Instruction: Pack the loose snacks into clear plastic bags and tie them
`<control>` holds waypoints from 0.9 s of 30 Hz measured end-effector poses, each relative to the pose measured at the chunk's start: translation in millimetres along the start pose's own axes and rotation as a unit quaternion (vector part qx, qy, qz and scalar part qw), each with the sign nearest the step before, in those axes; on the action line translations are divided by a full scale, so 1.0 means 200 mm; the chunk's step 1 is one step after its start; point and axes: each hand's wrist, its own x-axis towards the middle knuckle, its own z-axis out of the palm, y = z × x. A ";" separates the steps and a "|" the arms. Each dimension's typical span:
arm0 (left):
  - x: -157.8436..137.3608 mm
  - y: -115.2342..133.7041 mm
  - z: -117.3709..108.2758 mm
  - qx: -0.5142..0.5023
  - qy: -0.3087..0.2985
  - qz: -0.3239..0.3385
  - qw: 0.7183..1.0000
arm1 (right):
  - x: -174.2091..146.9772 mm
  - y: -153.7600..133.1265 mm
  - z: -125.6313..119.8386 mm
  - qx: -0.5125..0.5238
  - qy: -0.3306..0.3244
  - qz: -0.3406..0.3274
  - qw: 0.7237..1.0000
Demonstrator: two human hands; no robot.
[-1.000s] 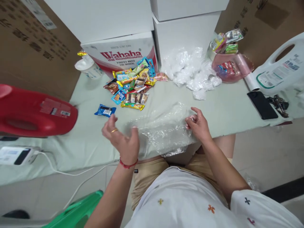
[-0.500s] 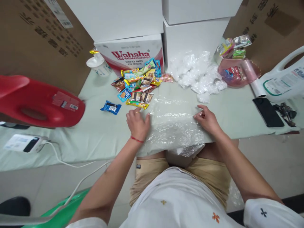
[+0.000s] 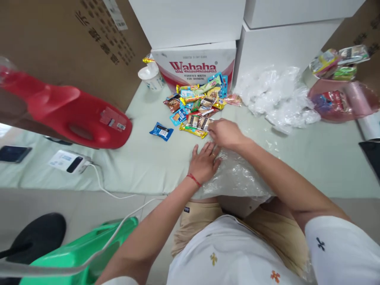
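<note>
A sheet of clear plastic film [image 3: 237, 174] lies on the cloth in front of me, its near edge hanging over the table's front. My left hand [image 3: 204, 164] rests palm down by the film's left edge, fingers spread, with a red string on the wrist. My right hand [image 3: 227, 134] is crossed over just beyond it, fingers curled down beside the nearest wrapped snacks [image 3: 198, 122]; what is in its fingertips is hidden. Those packets belong to a colourful snack pile [image 3: 198, 101]. To the left lies a single blue snack packet [image 3: 161, 131].
Behind the pile stand a Wahaha carton [image 3: 192, 65] and a paper cup [image 3: 151, 77]. Crumpled clear plastic [image 3: 276, 95] and a pink basket [image 3: 329, 109] are at the right. A red bottle [image 3: 89, 118] and a white device with a cable [image 3: 68, 161] occupy the left.
My right hand has left the film's right side and moved left to the snack pile's near edge. The left hand has opened flatter, and the camera view has swung left.
</note>
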 end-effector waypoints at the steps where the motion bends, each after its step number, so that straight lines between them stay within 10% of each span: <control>1: 0.00 0.00 0.00 -0.001 -0.006 -0.002 1.000 | 0.09 -0.09 0.05 -0.008 -0.006 -0.011 1.000; 6: 0.00 -0.01 0.00 -0.016 -0.019 -0.015 1.000 | 0.35 -0.34 0.24 -0.051 -0.021 0.030 0.998; 11: 0.00 -0.02 -0.01 -0.034 -0.002 0.007 0.999 | 0.40 -0.29 0.13 -0.071 -0.007 0.074 0.995; 16: 0.00 -0.03 -0.02 -0.044 -0.001 0.005 0.999 | 0.60 -0.43 0.08 -0.036 -0.013 -0.056 0.998; 21: -0.01 -0.04 0.03 -0.041 -0.030 0.004 0.999 | 0.76 -0.69 0.35 0.018 -0.043 -0.106 0.993; 27: -0.01 -0.05 0.04 -0.027 -0.018 0.023 0.999 | 0.59 -0.61 0.34 0.031 0.001 -0.128 0.991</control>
